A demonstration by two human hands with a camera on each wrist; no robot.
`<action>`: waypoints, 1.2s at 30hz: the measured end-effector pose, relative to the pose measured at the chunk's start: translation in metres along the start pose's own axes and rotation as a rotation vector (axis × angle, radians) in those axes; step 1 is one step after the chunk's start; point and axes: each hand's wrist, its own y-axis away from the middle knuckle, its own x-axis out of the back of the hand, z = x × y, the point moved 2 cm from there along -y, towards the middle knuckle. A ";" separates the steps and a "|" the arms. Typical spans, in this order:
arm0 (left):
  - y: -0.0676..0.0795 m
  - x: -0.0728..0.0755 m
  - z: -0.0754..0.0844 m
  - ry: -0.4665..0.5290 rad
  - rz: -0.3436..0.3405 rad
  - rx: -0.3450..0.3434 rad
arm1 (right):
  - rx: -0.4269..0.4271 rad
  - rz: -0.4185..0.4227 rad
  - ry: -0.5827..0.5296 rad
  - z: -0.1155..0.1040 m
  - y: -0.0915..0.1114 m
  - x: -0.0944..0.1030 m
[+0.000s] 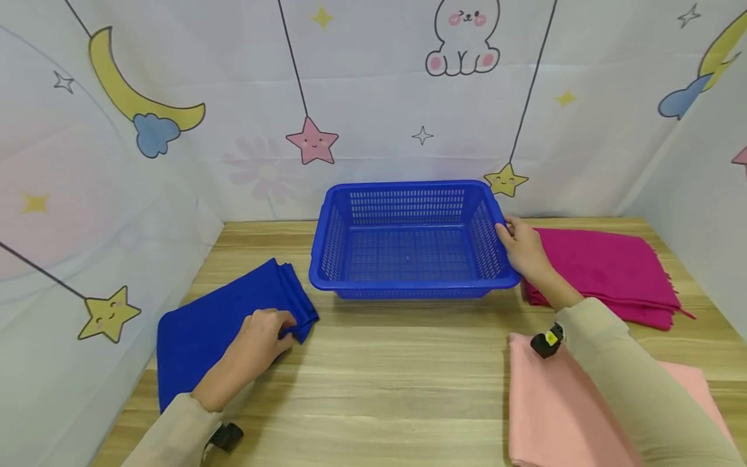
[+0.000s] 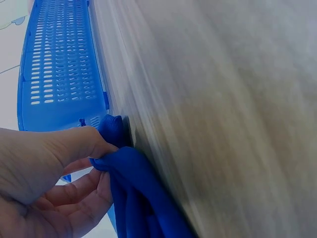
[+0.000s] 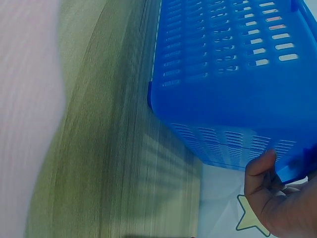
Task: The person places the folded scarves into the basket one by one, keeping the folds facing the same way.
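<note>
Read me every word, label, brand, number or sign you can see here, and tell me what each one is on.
There is no readable text in any view.
Blue basket, blue cloth, magenta cloth, pink cloth: no lettering visible.
Backdrop: only drawings, such as stars and a moon; no words or numbers.
Yellow patch on the right wrist's black device: too small to tell whether anything is written.
</note>
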 end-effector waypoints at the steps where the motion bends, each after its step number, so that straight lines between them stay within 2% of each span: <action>1: 0.000 0.000 0.000 0.001 0.000 -0.002 | -0.001 0.000 0.000 0.001 0.000 0.000; 21: 0.007 0.000 0.005 -0.003 -0.006 0.001 | 0.002 -0.015 -0.017 0.003 0.001 0.001; 36: 0.014 -0.001 0.007 0.014 -0.019 -0.026 | 0.028 0.018 -0.029 0.001 0.002 -0.001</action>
